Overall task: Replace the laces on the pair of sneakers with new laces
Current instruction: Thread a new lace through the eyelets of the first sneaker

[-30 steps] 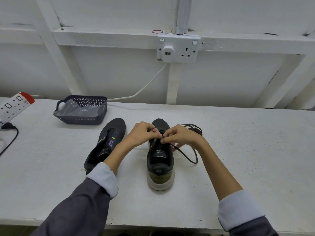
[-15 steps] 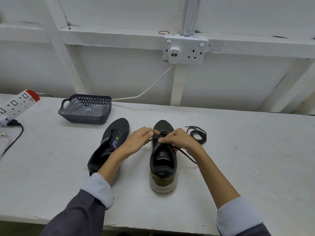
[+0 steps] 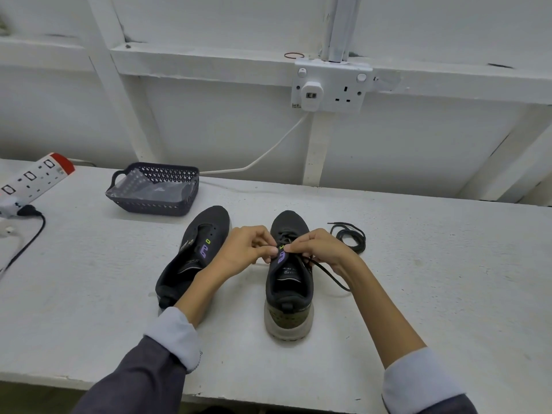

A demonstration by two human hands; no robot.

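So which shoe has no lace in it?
The left sneaker, nearer the basket: its eyelets are bare, while the right sneaker has a black lace.

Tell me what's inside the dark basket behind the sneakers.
The basket holds a crinkled clear plastic bag lying over something dark. What that dark thing is, and anything beneath it, is covered by the plastic and the basket wall.

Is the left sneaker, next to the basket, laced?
No, the left sneaker beside the basket shows empty eyelets with no lace threaded through them.
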